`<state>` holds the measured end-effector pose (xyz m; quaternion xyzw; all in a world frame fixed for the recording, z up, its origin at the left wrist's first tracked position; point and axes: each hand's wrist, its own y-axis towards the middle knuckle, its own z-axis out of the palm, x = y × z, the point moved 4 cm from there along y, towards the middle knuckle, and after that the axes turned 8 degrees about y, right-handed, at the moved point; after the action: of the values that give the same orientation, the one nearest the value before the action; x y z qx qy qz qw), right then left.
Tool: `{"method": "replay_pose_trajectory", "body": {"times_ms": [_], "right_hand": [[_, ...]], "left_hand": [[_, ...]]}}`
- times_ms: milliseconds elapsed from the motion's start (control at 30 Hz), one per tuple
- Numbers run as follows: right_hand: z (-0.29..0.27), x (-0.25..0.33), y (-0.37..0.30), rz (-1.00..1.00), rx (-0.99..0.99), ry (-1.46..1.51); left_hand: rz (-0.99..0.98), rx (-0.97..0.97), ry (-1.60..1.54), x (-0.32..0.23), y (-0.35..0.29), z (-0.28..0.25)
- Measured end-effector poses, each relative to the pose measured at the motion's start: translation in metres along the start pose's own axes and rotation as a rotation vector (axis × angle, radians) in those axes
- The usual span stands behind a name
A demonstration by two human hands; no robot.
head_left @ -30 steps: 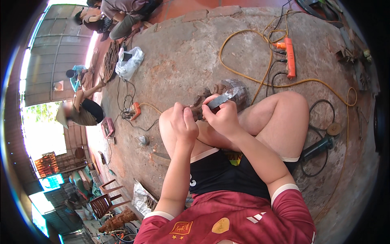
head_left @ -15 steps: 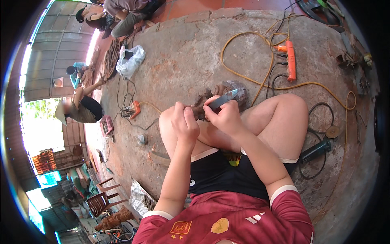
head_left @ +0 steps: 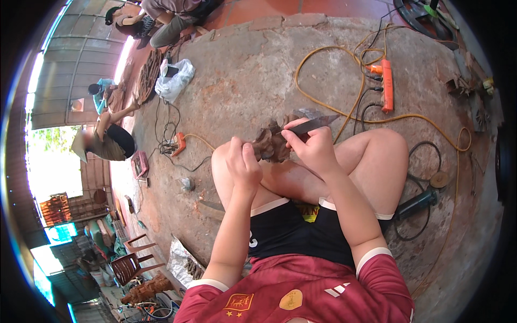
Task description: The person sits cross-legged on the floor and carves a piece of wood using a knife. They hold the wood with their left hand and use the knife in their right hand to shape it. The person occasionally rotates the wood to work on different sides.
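Observation:
A dark brown carved wooden piece [head_left: 273,146], knobby and irregular, is held above my crossed legs. My left hand [head_left: 243,162] is closed on its left end, with the fingers curled round it. Between the thumb and fingers of my right hand [head_left: 314,146] is a dark grey flat pointed strip [head_left: 319,124], perhaps folded sandpaper; its kind is not certain. The strip's tip points right, away from the carving. My right fingertips are close against the carving's right side; whether the strip touches the wood is hidden by them. Clear plastic [head_left: 311,113] shows just beyond the carving.
An orange power strip [head_left: 387,89] with plugged-in cables and a looping yellow cord [head_left: 299,64] lies ahead right. By my right knee is a dark green power tool [head_left: 417,205] with a round disc [head_left: 439,179]. A white plastic bag [head_left: 176,82] lies far left, near other seated people [head_left: 116,139].
My right hand has shifted slightly right. The strip has swung from pointing up and right to lying flatter, its tip farther right, and more of the carving shows.

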<state>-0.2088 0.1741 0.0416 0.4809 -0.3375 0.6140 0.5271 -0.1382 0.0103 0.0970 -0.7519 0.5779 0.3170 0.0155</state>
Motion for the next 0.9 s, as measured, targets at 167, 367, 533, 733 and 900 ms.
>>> {"method": "replay_pose_trajectory", "body": {"times_ms": [167, 367, 533, 733, 900], "right_hand": [[0.009, -0.010, -0.003, 0.295, -0.023, 0.260], [0.009, -0.012, -0.005, 0.476, 0.082, 0.165], [0.010, 0.000, -0.004, 0.200, 0.025, -0.042], [-0.003, 0.009, -0.001, 0.114, 0.011, -0.132], [-0.011, 0.012, 0.000, 0.219, 0.152, -0.034]], "left_hand": [[0.026, 0.021, 0.025, -0.014, -0.006, -0.001], [0.030, 0.043, -0.158, -0.003, -0.021, 0.008], [0.111, 0.017, -0.128, -0.013, -0.022, 0.012], [0.155, 0.005, -0.120, -0.015, -0.023, 0.017], [0.167, 0.034, -0.130, -0.015, -0.022, 0.019]]}}
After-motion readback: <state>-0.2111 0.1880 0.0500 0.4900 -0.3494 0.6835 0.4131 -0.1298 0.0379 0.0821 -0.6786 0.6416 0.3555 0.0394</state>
